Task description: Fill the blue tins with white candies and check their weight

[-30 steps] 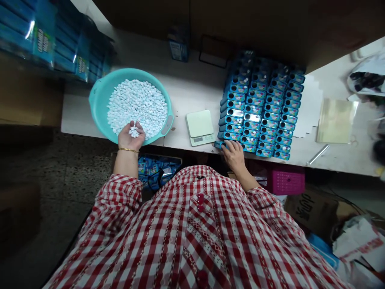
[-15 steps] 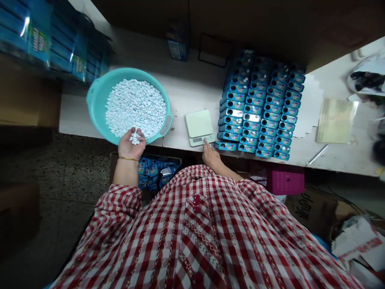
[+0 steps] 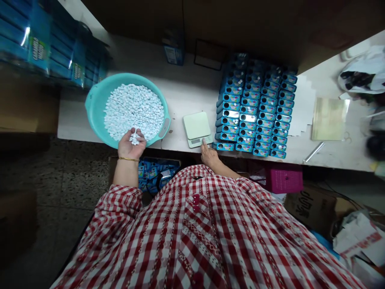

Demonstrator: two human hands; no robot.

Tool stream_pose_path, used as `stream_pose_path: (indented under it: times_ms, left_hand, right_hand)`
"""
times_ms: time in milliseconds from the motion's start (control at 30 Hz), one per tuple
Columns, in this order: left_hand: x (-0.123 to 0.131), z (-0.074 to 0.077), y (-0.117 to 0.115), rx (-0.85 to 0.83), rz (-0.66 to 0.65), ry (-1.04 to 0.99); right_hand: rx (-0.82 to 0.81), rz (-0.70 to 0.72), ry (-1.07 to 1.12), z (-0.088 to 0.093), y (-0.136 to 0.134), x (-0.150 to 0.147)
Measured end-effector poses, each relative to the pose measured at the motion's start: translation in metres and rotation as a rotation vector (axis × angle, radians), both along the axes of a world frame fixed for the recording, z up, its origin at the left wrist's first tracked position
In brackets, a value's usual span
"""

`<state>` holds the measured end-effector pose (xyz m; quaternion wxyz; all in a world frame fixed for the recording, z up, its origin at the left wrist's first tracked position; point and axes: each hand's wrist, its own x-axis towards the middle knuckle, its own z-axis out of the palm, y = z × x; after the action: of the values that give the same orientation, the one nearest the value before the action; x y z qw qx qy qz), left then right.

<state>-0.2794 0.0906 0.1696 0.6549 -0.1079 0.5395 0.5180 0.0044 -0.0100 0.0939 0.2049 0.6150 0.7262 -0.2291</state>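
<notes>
My left hand (image 3: 131, 145) is cupped palm up over the near rim of a turquoise basin (image 3: 95, 102), its fingers curled round a small heap of white candies (image 3: 134, 139). Many more of the same candies (image 3: 134, 106) lie inside the basin. On the table to the right sits a pale green kitchen scale (image 3: 197, 125) with a bare platform. The index finger of my right hand (image 3: 209, 154) is stretched out and touches the scale's button panel beside the display; that hand holds nothing. Right of the scale stand rows of blue tins (image 3: 258, 110) with dark round openings; loose white candies lie on some.
Blue wrapped packs (image 3: 39, 44) are stacked at the far left. A blue box (image 3: 173, 52) stands at the back. To the right lie clear plastic sheets (image 3: 329, 119) and a metallic tube (image 3: 313, 152). Below the table edge are a magenta basket (image 3: 284, 178) and a box of blue packs (image 3: 155, 170).
The view has shifted slightly. My left hand stays cupped round the candies at the basin rim, and my right index finger remains on the scale's panel.
</notes>
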Motion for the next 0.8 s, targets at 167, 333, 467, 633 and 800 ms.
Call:
stream_pose_path:
  times_ms: [167,333,467,633,800]
  left_hand:
    - [-0.008,0.000,-0.002,0.005,0.005,0.004]
    - [-0.016,-0.003,-0.005,-0.003,-0.003,0.042]
    - [-0.018,-0.003,-0.008,-0.015,0.033,0.013]
    - [-0.020,-0.002,-0.009,-0.004,0.060,-0.038]
    - [-0.019,-0.001,-0.008,0.012,0.024,-0.017]
  right_hand:
    - [0.012,-0.029,0.037,0.009,-0.004,0.002]
    - [-0.052,-0.060,0.035,0.016,-0.010,0.002]
    - [-0.030,-0.076,0.025,0.013,-0.005,-0.002]
    - [-0.015,-0.065,0.016,0.006,0.002,-0.003]
    - [-0.023,-0.052,-0.001,0.006,0.007,-0.004]
